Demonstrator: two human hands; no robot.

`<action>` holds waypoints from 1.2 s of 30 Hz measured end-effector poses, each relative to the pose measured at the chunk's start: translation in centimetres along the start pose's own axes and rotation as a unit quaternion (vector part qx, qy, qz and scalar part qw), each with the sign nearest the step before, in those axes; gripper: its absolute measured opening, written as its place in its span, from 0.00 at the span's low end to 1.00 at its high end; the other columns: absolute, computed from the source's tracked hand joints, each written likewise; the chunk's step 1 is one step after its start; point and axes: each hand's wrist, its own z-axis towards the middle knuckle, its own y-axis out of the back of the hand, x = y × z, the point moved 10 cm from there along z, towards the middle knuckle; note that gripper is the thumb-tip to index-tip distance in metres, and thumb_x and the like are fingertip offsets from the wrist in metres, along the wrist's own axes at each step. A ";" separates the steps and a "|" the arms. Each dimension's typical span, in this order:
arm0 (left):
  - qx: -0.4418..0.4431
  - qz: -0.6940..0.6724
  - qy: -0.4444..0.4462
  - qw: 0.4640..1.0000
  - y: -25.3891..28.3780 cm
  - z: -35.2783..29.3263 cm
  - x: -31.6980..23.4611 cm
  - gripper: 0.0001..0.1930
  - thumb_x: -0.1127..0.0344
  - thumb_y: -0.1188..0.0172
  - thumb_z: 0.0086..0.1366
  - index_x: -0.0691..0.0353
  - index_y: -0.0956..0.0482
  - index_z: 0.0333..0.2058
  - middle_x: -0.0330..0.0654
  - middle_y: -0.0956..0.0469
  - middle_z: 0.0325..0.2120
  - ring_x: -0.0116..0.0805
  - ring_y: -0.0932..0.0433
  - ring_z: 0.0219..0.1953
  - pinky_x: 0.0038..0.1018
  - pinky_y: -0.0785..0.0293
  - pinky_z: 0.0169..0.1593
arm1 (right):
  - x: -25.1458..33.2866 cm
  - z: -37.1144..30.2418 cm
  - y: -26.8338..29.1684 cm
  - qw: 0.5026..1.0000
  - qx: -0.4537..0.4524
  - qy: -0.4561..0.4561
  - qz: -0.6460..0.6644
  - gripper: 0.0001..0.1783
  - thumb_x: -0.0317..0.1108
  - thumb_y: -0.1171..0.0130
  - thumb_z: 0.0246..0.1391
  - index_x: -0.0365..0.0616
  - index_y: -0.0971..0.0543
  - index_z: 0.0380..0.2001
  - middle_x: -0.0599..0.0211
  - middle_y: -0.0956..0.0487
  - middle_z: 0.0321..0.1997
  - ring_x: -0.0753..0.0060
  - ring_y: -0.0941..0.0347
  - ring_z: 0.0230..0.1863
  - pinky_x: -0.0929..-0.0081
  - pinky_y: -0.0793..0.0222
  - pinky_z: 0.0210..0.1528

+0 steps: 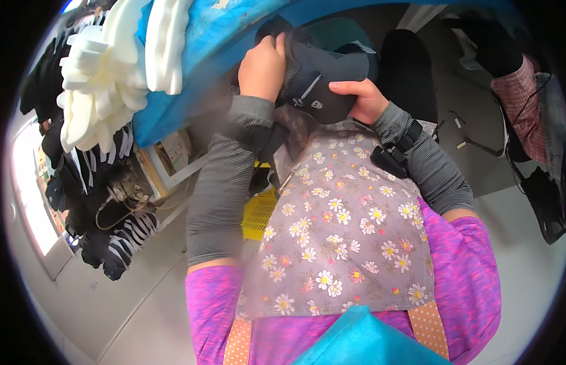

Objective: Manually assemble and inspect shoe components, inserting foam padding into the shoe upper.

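A dark navy, curved fabric piece (331,76) with a ribbed edge, a thin pale line and a small white emblem is held over my lap. My left hand (263,68) pinches its left edge, fingers closed at the ribbed part. On the right side, my right hand (363,97) grips it with the thumb on top; the other fingers are mostly hidden underneath. I cannot tell the exact kind of the piece. Below it, a grey flowered apron (350,219) covers my lap.
White foam pieces (100,79) are heaped on a blue sheet (201,55) at the left. Black pieces with white stripes (134,234) hang lower left. A yellow plastic basket (258,213) stands beside my lap. Another person's plaid-clothed arm or leg (523,100) shows far right.
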 end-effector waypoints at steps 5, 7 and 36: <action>0.022 0.009 -0.030 0.999 -2.3 0.9 0.7 0.22 0.50 0.54 0.71 0.65 0.23 0.30 0.61 0.22 0.24 0.62 0.22 0.30 0.49 0.25 0.35 | -0.3 0.1 0.3 1.000 0.011 -0.019 -0.010 0.17 0.25 0.39 0.54 0.38 0.22 0.49 0.60 0.19 0.48 0.68 0.22 0.48 0.71 0.27 0.55; 0.043 -0.009 -0.024 0.999 -3.0 1.3 0.5 0.23 0.49 0.54 0.71 0.65 0.23 0.30 0.62 0.22 0.24 0.63 0.22 0.30 0.49 0.25 0.35 | -0.1 0.0 0.0 1.000 0.010 -0.010 -0.011 0.18 0.24 0.38 0.54 0.38 0.22 0.49 0.61 0.19 0.48 0.68 0.23 0.49 0.71 0.28 0.55; 0.081 -0.039 -0.044 0.995 -4.7 1.4 0.8 0.24 0.50 0.57 0.73 0.67 0.23 0.33 0.63 0.23 0.22 0.62 0.22 0.29 0.50 0.26 0.33 | 1.0 -0.1 -0.7 0.992 0.044 0.010 -0.114 0.23 0.25 0.35 0.51 0.39 0.25 0.52 0.67 0.22 0.51 0.74 0.28 0.51 0.74 0.34 0.57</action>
